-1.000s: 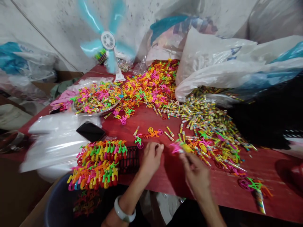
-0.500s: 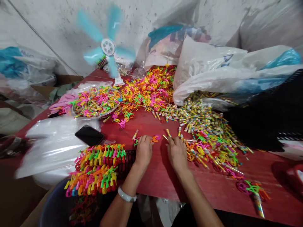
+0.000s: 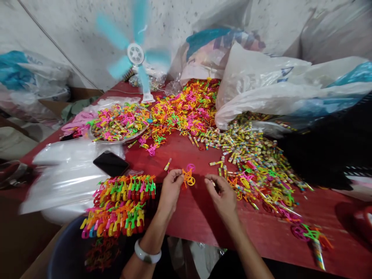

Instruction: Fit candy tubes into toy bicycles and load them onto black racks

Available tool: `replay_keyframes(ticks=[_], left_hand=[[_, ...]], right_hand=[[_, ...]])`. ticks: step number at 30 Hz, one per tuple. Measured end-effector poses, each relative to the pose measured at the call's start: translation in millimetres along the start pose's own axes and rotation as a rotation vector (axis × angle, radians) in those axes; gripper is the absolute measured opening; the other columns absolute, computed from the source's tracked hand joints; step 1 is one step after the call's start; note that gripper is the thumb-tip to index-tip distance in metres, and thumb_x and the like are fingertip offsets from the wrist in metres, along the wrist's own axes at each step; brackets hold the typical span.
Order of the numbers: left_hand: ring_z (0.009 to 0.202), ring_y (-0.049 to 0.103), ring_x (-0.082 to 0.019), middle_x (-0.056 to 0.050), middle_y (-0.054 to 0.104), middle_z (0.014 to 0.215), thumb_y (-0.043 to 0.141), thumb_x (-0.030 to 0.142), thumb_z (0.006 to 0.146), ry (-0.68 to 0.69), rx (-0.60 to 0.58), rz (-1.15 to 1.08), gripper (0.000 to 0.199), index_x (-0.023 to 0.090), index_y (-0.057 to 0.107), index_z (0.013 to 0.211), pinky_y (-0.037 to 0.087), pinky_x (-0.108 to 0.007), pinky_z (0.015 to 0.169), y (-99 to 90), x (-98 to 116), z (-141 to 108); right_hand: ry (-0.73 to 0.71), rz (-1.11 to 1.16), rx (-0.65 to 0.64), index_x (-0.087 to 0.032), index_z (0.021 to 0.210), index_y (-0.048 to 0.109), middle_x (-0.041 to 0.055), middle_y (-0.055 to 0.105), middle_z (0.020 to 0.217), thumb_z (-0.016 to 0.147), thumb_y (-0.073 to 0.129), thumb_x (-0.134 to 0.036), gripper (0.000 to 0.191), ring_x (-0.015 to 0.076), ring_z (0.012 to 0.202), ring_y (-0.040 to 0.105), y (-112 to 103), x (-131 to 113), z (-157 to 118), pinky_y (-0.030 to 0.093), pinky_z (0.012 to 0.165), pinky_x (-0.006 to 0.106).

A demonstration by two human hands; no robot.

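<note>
My left hand (image 3: 172, 188), with a pale bangle on its wrist, is closed in a pinch on a small plastic toy bicycle (image 3: 187, 177). This toy has an orange frame, a yellow wheel and a pink wheel. To its right, my right hand (image 3: 222, 193) is closed, thumb against fingers, around a small tube (image 3: 213, 183) that is mostly hidden. A loose patterned tube (image 3: 167, 164) lies just beyond my left hand. Near my right hand is a pile of tubes (image 3: 247, 141), with a heap of colourful toy bicycles (image 3: 261, 186) in front of it.
Rows of coloured plastic toys (image 3: 119, 205) stand at left above a dark tub (image 3: 62, 248). Behind them are a phone (image 3: 111, 163), clear plastic bags (image 3: 66, 178) and a heaped tray (image 3: 122, 141). A turning fan (image 3: 135, 53) and white sacks (image 3: 261, 85) stand at the back.
My left hand has lifted the toy bicycle and turned it upward. My right hand has drawn back from the loose tubes towards me, with one small tube between its fingers.
</note>
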State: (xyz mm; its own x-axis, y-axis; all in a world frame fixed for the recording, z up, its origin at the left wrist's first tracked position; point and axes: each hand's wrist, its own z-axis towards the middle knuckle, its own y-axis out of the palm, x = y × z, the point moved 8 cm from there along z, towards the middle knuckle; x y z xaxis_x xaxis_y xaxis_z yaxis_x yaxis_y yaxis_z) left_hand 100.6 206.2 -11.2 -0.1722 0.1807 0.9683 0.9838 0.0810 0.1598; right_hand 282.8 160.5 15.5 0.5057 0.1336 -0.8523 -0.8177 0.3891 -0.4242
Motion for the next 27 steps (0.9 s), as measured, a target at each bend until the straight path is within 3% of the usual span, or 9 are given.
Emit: replay_keyframes(ticks=[3,6,10,14,17,20,22,24,27], left_hand=[[0.072,0.055,-0.012,0.000,0.062,0.077,0.066,0.027,0.062,-0.065,-0.042,-0.065,0.018,0.016,0.064,0.076,0.042,-0.024,0.073,4.8,-2,-5],[0.067,0.054,-0.012,0.000,0.062,0.072,0.068,0.026,0.059,-0.132,-0.086,-0.107,0.019,0.014,0.066,0.074,0.042,-0.023,0.069,10.1,-7,-9],[0.067,0.055,-0.012,-0.001,0.063,0.072,0.069,0.024,0.057,-0.175,-0.082,-0.143,0.020,0.014,0.067,0.074,0.042,-0.024,0.070,11.2,-14,-8],[0.070,0.056,-0.012,0.000,0.064,0.073,0.070,0.021,0.057,-0.173,-0.046,-0.157,0.017,0.015,0.067,0.073,0.042,-0.024,0.072,8.7,-18,-6],[0.070,0.055,-0.011,0.001,0.063,0.073,0.071,0.021,0.058,-0.182,-0.037,-0.171,0.017,0.016,0.067,0.073,0.041,-0.023,0.072,7.6,-20,-6],[0.069,0.055,-0.011,0.000,0.064,0.074,0.073,0.023,0.058,-0.207,-0.066,-0.189,0.019,0.015,0.068,0.075,0.041,-0.022,0.071,9.1,-20,-9],[0.069,0.056,-0.012,-0.001,0.065,0.074,0.076,0.025,0.057,-0.236,-0.113,-0.199,0.023,0.014,0.069,0.075,0.042,-0.023,0.070,12.8,-21,-12],[0.071,0.058,-0.013,-0.004,0.067,0.078,0.078,0.030,0.057,-0.261,-0.148,-0.209,0.028,0.013,0.070,0.078,0.043,-0.025,0.073,15.4,-22,-18],[0.085,0.061,-0.017,-0.008,0.069,0.094,0.074,0.043,0.065,-0.260,-0.140,-0.211,0.039,0.014,0.070,0.091,0.044,-0.029,0.082,12.5,-22,-27]], right_hand=[[0.170,0.209,-0.011,-0.019,0.092,0.063,0.0017,0.060,0.079,0.079,0.063,-0.043,0.028,0.0167,0.070,0.053,10,14,1,0.045,0.065,0.028],[0.232,0.343,-0.086,-0.019,0.087,0.063,-0.0006,0.056,0.072,0.075,0.067,-0.045,0.028,0.0155,0.064,0.051,24,20,1,0.043,0.061,0.027],[0.200,0.344,-0.182,-0.020,0.078,0.064,-0.0008,0.054,0.070,0.077,0.066,-0.042,0.022,0.0156,0.065,0.052,34,21,-1,0.044,0.062,0.028],[0.107,0.250,-0.193,-0.021,0.084,0.068,0.0034,0.061,0.082,0.080,0.063,-0.041,0.021,0.0196,0.079,0.057,33,15,-1,0.046,0.074,0.032],[0.092,0.245,-0.107,-0.021,0.086,0.066,0.0053,0.064,0.089,0.083,0.061,-0.043,0.023,0.0206,0.085,0.059,26,10,-1,0.046,0.079,0.034],[0.237,0.419,0.025,-0.021,0.097,0.057,-0.0010,0.058,0.070,0.087,0.055,-0.047,0.028,0.0151,0.063,0.056,17,13,-3,0.046,0.060,0.027],[0.331,0.530,-0.081,-0.021,0.100,0.056,-0.0067,0.048,0.058,0.085,0.057,-0.051,0.034,0.0107,0.047,0.044,27,11,-5,0.036,0.045,0.021],[0.379,0.561,-0.222,-0.019,0.092,0.059,-0.0080,0.043,0.054,0.079,0.063,-0.053,0.036,0.0077,0.042,0.034,37,6,-9,0.026,0.039,0.019],[0.417,0.556,-0.242,-0.018,0.077,0.060,-0.0078,0.040,0.053,0.075,0.068,-0.053,0.036,0.0063,0.043,0.030,37,4,-13,0.022,0.039,0.019]])
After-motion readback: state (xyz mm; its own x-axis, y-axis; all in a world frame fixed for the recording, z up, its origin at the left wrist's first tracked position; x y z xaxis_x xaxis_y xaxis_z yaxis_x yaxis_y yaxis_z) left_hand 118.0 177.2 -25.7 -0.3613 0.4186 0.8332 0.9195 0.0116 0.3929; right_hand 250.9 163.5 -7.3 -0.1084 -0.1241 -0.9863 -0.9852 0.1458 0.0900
